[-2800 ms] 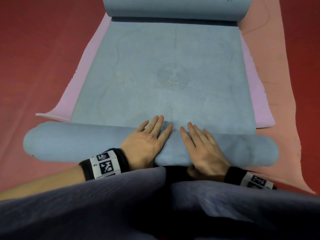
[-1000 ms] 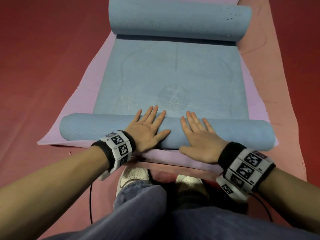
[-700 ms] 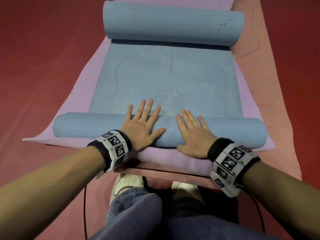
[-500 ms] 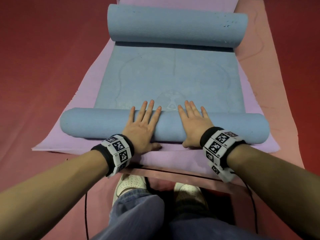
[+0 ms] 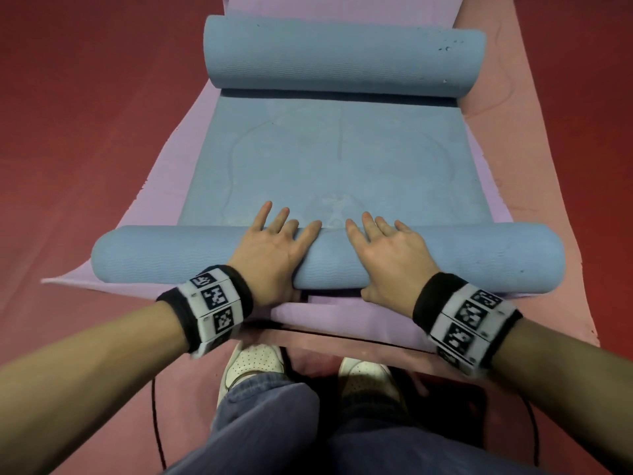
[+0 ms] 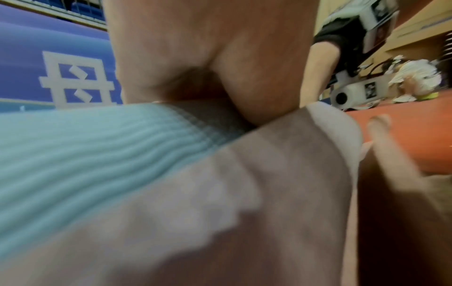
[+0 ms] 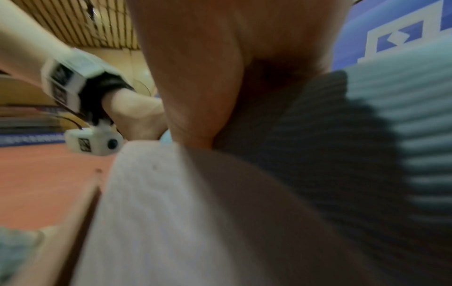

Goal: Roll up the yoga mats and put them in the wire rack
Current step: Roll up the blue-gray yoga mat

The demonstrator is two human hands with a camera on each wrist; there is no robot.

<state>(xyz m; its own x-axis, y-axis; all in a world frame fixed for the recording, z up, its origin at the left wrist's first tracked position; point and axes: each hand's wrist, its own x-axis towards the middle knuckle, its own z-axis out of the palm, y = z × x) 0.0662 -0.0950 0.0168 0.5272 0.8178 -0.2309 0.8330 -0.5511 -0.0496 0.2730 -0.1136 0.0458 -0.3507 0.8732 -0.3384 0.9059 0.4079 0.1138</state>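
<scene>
Blue mat roll under flat fingers

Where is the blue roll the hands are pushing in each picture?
Head: near blue roll lies across the lower middle, under both hands.
Left wrist: ribbed, lower left.
Right wrist: ribbed, right side.
Shared landmark: the purple mat beneath it.

Both wrist views blurred; lilac mat cropped up top.

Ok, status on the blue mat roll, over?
Left hand and right hand flat on the near roll of the blue yoga mat, fingers straight. Far end curled too; flat stretch between. Purple mat underneath. Path clear.
</scene>
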